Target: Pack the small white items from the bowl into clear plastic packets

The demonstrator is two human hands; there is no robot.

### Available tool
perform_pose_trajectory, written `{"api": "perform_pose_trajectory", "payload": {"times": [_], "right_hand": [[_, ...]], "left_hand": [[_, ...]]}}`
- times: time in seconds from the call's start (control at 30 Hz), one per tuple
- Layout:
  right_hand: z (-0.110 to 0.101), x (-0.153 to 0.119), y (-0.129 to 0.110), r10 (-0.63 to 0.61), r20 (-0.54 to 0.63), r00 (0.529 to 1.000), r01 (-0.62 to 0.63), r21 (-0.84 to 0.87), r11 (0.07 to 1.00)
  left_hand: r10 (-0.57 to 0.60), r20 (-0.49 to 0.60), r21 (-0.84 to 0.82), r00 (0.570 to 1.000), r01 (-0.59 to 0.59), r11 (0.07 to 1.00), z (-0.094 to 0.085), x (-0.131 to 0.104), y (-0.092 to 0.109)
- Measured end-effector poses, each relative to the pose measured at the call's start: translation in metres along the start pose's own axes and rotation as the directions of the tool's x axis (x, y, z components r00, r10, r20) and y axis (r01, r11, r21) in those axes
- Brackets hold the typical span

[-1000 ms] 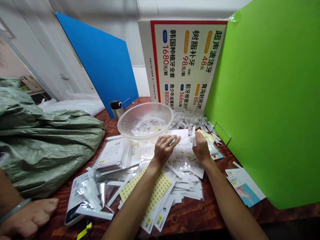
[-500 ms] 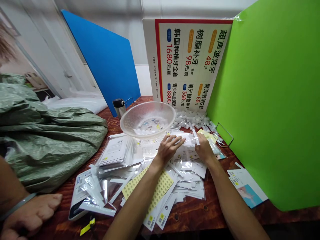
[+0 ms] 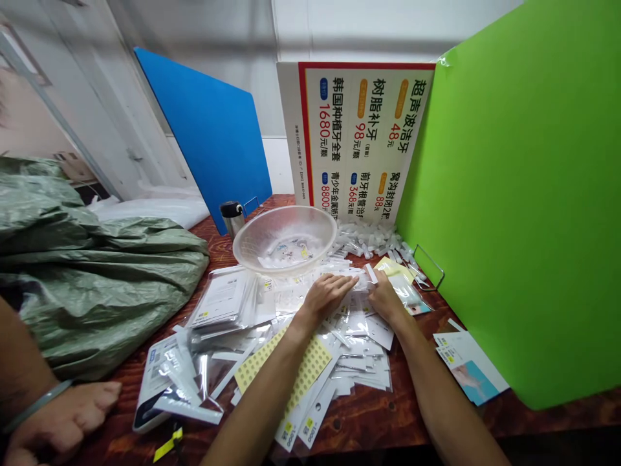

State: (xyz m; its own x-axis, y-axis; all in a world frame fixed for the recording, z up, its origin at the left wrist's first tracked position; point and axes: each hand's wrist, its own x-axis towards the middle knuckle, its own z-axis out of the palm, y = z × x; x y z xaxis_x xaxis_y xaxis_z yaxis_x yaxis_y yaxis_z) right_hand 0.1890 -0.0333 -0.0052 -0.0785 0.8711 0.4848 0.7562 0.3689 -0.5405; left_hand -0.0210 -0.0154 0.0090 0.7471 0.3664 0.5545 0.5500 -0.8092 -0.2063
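Note:
My left hand [image 3: 330, 294] lies over the pile with its fingers stretched out flat, pointing right, on clear plastic packaging [image 3: 358, 304]. Close beside it, my right hand [image 3: 385, 296] is closed, with a short white strip [image 3: 371, 274] standing out from its fingertips. Whether the strip is joined to the plastic I cannot tell. Beneath my hands and forearms spread white printed cards [image 3: 366, 362] in clear sleeves. A yellow sheet of round stickers [image 3: 313, 366] lies partly under my left forearm.
A translucent basin [image 3: 247, 249] stands behind, beside a steel flask [image 3: 233, 223] and many small white pieces [image 3: 369, 236]. Stacked sleeved cards [image 3: 220, 301] lie left. Green board [image 3: 509, 194] and blue board [image 3: 204, 123] flank the table. Another person's hand [image 3: 72, 414] rests at left.
The view has tilted and shifted slightly. My left fingers are closer together and flatter. The white strip at my right hand shows shorter and at a different slant.

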Motion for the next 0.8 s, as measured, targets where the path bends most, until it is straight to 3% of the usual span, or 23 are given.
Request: {"api": "perform_pose_trajectory", "payload": {"times": [0.13, 0.23, 0.37, 0.5, 0.67, 0.8], "right_hand": [[0.006, 0.003, -0.007, -0.084, 0.036, 0.996, 0.088, -0.145, 0.986], [0.006, 0.006, -0.015, -0.112, 0.027, 0.993, 0.116, -0.215, 0.97], [-0.008, 0.012, -0.028, -0.097, -0.053, 0.994, 0.077, -0.29, 0.954], [-0.027, 0.021, -0.042, -0.137, 0.009, 0.99, 0.131, -0.36, 0.924], [-0.045, 0.03, -0.055, -0.04, -0.138, 0.99, 0.033, -0.05, 0.998], [-0.047, 0.021, -0.067, 0.103, -0.223, 0.969, -0.067, 0.164, 0.984]], "left_hand": [[-0.086, 0.169, 0.09, 0.982, 0.072, 0.993, -0.002, 0.009, 0.005], [-0.124, 0.237, 0.139, 0.964, 0.092, 0.986, -0.014, 0.019, 0.008], [-0.103, 0.199, 0.138, 0.975, 0.077, 0.988, -0.038, 0.034, 0.016], [-0.114, 0.167, 0.119, 0.979, 0.094, 0.988, -0.054, 0.051, 0.027], [-0.16, 0.108, -0.107, 0.981, 0.172, 0.979, -0.053, 0.069, 0.032], [-0.235, 0.065, -0.26, 0.97, 0.244, 0.934, -0.052, 0.073, 0.037]]}}
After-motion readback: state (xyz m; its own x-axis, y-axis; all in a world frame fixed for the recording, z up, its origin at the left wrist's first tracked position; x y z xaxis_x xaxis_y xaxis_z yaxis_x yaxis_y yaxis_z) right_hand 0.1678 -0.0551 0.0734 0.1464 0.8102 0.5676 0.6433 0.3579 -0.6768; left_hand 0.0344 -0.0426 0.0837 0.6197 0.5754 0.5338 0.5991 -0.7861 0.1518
